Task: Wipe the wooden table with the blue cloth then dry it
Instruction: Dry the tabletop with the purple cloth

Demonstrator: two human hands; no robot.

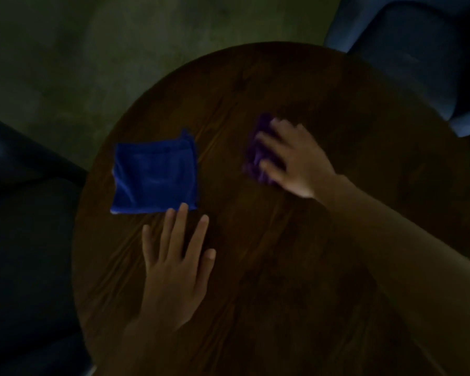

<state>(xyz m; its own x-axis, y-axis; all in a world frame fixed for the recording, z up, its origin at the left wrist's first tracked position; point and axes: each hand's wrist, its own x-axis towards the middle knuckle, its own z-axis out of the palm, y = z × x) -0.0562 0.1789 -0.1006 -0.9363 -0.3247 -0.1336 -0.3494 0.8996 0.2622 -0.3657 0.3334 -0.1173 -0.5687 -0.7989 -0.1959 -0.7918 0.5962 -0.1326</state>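
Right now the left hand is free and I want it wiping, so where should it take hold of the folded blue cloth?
Probably the near edge of the blue cloth, coming from the person's side. It lies flat and folded square on the wooden table, and the left hand rests flat with fingertips already at that edge. The right hand is busy on the purple cloth.

The round table (pixel 255 253) is dark brown wood with visible grain streaks and a smooth top that carries a faint sheen in the dim light. The folded blue cloth (pixel 154 176) lying on it looks like soft, plush fabric, matt, with a fine nap and a stitched hem along its edges. The purple cloth (pixel 257 156) is bunched, fuzzy fabric, blurred in the picture. The blue chair (pixel 407 58) beyond the table has a smooth, slightly glossy covering; whether leather or plastic cannot be told.
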